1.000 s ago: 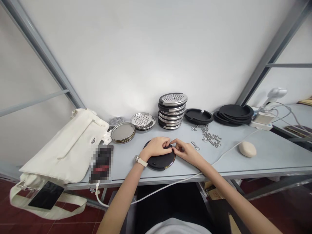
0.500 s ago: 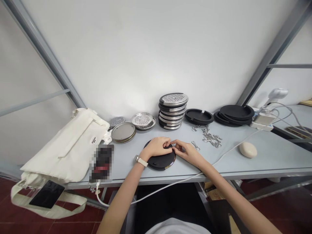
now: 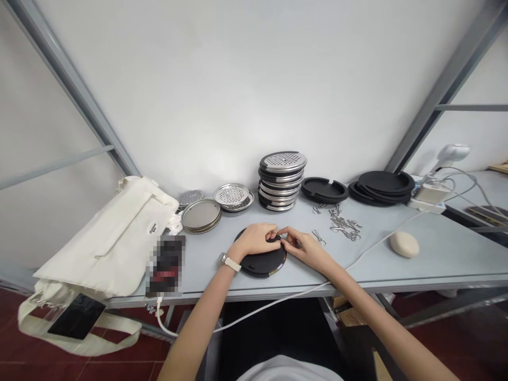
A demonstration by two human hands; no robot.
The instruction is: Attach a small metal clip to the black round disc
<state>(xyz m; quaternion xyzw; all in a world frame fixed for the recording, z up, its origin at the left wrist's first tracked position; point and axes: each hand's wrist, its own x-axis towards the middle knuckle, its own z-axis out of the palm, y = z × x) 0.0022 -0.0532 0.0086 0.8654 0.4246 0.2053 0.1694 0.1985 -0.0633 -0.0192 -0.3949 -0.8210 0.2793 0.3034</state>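
A black round disc (image 3: 262, 263) lies flat on the table in front of me, with a thin coloured strip along its right front edge. Across its upper part rests my left hand (image 3: 257, 239), its fingers curled and closed at the far right rim. My right hand (image 3: 301, 246) meets it there, thumb and forefinger pinched together at the rim. Something small and shiny shows between the fingertips, too covered to name. Just right of that hand lies a single metal snap hook (image 3: 318, 237), and farther off a loose pile of snap hooks (image 3: 346, 227).
Behind stand a stack of perforated metal discs in black rims (image 3: 282, 182), black round trays (image 3: 324, 189) and more black discs (image 3: 383, 185). Plain metal discs (image 3: 201, 214), a white bag (image 3: 115, 243) and a blurred-out phone (image 3: 165, 264) are left. A white cable (image 3: 273, 304) crosses the front edge.
Both hands stay at the same spot on the disc's rim, with hardly any finger movement. The whole view has shifted very slightly.
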